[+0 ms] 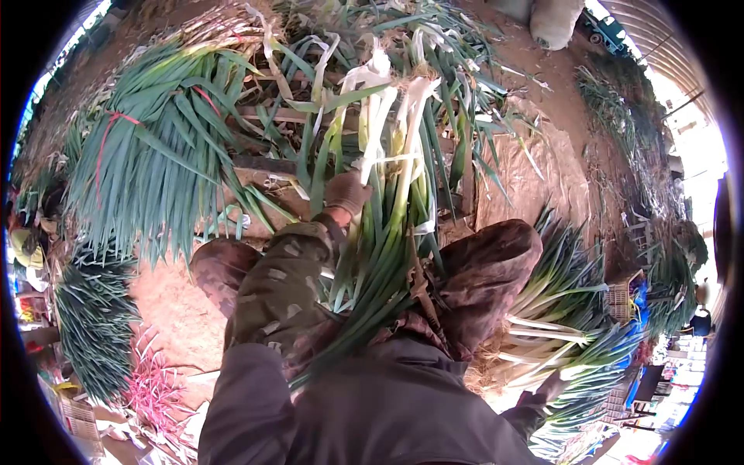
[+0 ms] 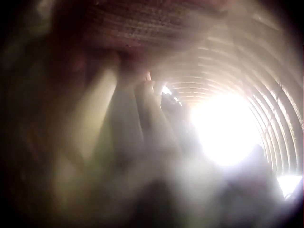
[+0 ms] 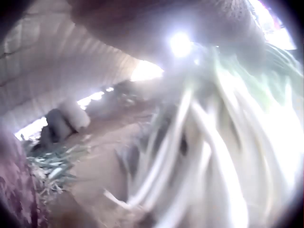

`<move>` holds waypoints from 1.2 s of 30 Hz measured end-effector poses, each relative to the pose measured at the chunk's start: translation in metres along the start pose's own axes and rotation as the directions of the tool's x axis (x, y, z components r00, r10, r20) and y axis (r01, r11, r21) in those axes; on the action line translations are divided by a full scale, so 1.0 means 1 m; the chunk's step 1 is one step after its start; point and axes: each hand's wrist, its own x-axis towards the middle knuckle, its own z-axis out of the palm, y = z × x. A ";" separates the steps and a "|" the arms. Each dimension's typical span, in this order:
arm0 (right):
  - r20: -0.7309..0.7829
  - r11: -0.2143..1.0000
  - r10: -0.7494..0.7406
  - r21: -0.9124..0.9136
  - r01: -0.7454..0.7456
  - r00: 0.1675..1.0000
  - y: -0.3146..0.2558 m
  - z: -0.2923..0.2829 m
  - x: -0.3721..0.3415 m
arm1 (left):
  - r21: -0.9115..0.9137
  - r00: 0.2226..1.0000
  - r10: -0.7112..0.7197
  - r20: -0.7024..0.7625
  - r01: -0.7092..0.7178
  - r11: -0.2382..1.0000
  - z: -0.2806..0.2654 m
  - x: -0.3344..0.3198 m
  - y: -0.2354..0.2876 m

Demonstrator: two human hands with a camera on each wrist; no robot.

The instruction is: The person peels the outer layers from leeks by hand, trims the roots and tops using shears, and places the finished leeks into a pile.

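Note:
A bundle of long green onions (image 1: 403,186) lies between the person's knees, white stalks away from the body and green leaves over the lap. A pale band (image 1: 399,158) crosses the stalks. The gloved left hand (image 1: 349,192) grips stalks at the bundle's left side; in the left wrist view, blurred pale stalks (image 2: 97,114) run under the palm. Out to the right, the right hand (image 1: 552,386) is over a heap of loose green onions (image 1: 562,310). Pale stalks (image 3: 213,142) fan out below that hand in the right wrist view; I cannot tell whether its fingers close on them.
At the upper left lies a large leafy bundle (image 1: 155,155) with red ties. Another dark green heap (image 1: 97,325) and a tangle of pink strips (image 1: 159,387) are at the left. Loose leaves cover the ground ahead, near a white sack (image 1: 554,23). A crate (image 1: 620,298) stands at the right.

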 end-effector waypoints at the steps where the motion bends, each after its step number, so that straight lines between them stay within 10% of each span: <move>1: -0.051 0.988 -0.070 0.136 0.076 0.996 -0.022 0.002 0.017 | -0.021 0.999 0.041 0.001 -0.041 0.999 -0.016 -0.003 -0.002; 4: 0.136 0.608 -0.343 0.786 0.110 0.929 -0.163 -0.015 0.007 | -0.024 0.992 0.125 -0.009 -0.125 0.992 -0.034 -0.010 -0.009; 7: 0.015 0.341 -0.750 0.865 0.367 0.661 -0.335 -0.029 -0.091 | -0.058 0.987 0.083 0.138 -0.076 0.995 -0.076 -0.034 0.032; 11: -0.121 -0.045 -0.959 0.957 0.286 0.255 -0.477 0.065 -0.239 | 0.074 0.983 0.174 0.060 -0.178 0.981 -0.073 -0.076 0.056; 14: 0.312 0.307 -0.937 0.950 -0.053 0.159 -0.533 0.036 -0.327 | -0.107 0.946 0.321 -0.047 -0.324 0.940 -0.065 -0.102 0.051; 17: 0.325 0.244 -0.927 0.902 -0.357 0.188 -0.540 0.036 -0.365 | 0.116 0.943 0.281 0.179 -0.304 0.946 -0.085 -0.098 0.047; 19: 0.309 0.225 -0.934 0.900 -0.373 0.180 -0.541 0.050 -0.367 | 0.248 0.943 0.136 0.303 -0.216 0.944 -0.125 -0.080 0.057; 23: 0.230 0.200 -0.973 0.904 -0.379 0.035 -0.528 0.024 -0.363 | 0.149 0.951 0.183 -0.247 -0.149 0.978 -0.179 -0.036 0.065; 29: 0.162 0.157 -0.987 0.966 -0.206 0.007 -0.522 0.038 -0.388 | -0.020 0.814 0.448 -0.370 -0.489 0.872 -0.163 0.019 0.070; 32: 0.121 0.116 -0.993 0.966 -0.230 0.008 -0.509 0.038 -0.393 | -0.405 0.935 0.266 -0.236 -0.343 0.847 -0.166 0.068 0.050; 33: 0.166 0.166 -0.986 0.960 -0.224 -0.018 -0.501 0.036 -0.395 | -0.666 0.994 -0.051 -0.099 -0.028 0.746 -0.187 0.118 0.028; 34: 0.308 0.317 -0.948 0.929 -0.191 -0.078 -0.481 0.032 -0.398 | -0.754 0.964 -0.252 -0.078 0.109 0.648 -0.213 0.132 0.026; 36: 0.207 0.224 -0.974 0.946 -0.236 -0.096 -0.456 0.004 -0.401 | -0.845 0.801 -0.554 -0.225 0.122 0.520 -0.280 0.137 0.046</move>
